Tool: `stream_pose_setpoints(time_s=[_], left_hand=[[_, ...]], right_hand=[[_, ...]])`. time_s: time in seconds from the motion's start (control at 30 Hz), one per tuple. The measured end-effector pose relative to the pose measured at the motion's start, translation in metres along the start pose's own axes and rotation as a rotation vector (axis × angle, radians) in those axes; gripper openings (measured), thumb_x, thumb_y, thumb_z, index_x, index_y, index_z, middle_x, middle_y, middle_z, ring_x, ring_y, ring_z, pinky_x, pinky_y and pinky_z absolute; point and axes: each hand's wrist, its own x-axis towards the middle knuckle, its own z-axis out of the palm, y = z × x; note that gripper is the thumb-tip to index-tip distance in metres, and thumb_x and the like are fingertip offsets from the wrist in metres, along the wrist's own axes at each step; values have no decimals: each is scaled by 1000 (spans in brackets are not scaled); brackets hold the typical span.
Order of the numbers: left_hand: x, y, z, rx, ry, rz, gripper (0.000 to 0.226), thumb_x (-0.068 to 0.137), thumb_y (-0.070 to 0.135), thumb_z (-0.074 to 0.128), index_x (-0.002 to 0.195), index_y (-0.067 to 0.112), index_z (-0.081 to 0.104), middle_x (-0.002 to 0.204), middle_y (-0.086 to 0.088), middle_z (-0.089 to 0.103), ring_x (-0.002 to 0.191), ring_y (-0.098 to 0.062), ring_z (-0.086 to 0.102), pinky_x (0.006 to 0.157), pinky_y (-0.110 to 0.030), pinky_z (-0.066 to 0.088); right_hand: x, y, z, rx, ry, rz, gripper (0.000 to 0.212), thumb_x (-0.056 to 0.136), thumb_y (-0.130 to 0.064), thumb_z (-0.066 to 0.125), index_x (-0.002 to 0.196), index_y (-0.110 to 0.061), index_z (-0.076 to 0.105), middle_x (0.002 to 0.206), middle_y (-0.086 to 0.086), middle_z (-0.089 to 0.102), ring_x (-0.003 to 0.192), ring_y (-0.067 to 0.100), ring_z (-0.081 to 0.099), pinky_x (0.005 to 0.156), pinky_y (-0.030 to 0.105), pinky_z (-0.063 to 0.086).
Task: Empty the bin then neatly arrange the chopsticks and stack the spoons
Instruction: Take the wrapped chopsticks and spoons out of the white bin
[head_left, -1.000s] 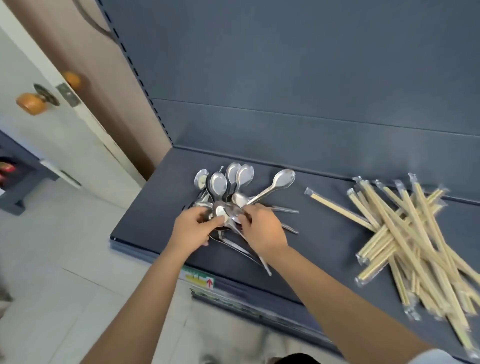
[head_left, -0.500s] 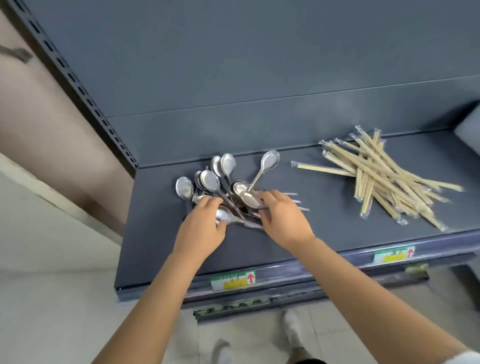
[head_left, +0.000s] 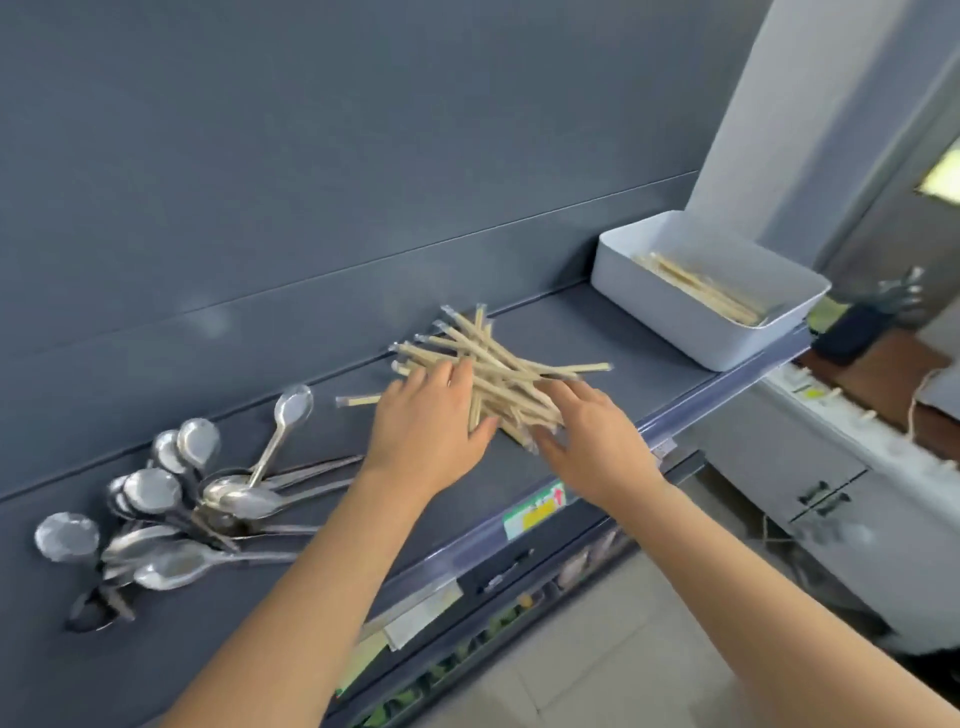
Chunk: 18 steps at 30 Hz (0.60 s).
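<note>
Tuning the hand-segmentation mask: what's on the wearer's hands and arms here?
Nothing worn that shows. The left hand and right hand are bare: no gloves, rings, watch or wristband. Both forearms are uncovered to the frame edge, with no sleeve in view.

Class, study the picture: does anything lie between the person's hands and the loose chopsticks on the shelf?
Nothing visible does. The left hand and right hand both touch the chopsticks; the spoons lie to the left, the bin to the right.

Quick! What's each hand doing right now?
Left hand: open, fingers flat on the chopsticks.
Right hand: open, touching the same pile.
</note>
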Motion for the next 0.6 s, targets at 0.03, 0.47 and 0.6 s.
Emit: stream_pose_setpoints(time_s=[0.03, 0.47, 0.6], left_hand=[[16, 24, 2, 16, 2, 10, 64, 91, 60, 42, 138, 17, 37, 131, -1, 52, 119, -24, 50, 91, -36, 40], [207, 268, 37, 36, -9, 126, 61, 92, 63, 36, 131, 16, 44, 128, -5, 53, 116, -25, 48, 91, -37, 39], [271, 282, 62, 1, -10, 115, 51, 95, 55, 39, 126, 16, 47, 129, -5, 54, 120, -25, 47, 94, -38, 38]], right_hand=[[-1, 24, -13, -27, 20, 10, 44, 92, -27, 55, 134, -16, 46, 130, 5, 52, 116, 31, 49, 92, 39, 43], [53, 280, -134, -97, 141, 118, 31, 92, -25, 54, 121, -14, 54, 122, 4, 58, 113, 27, 51, 91, 39, 45], [103, 320, -134, -45, 56, 124, 41, 91, -24, 56, 131, -17, 50, 130, 4, 53, 120, 27, 48, 97, 34, 39]])
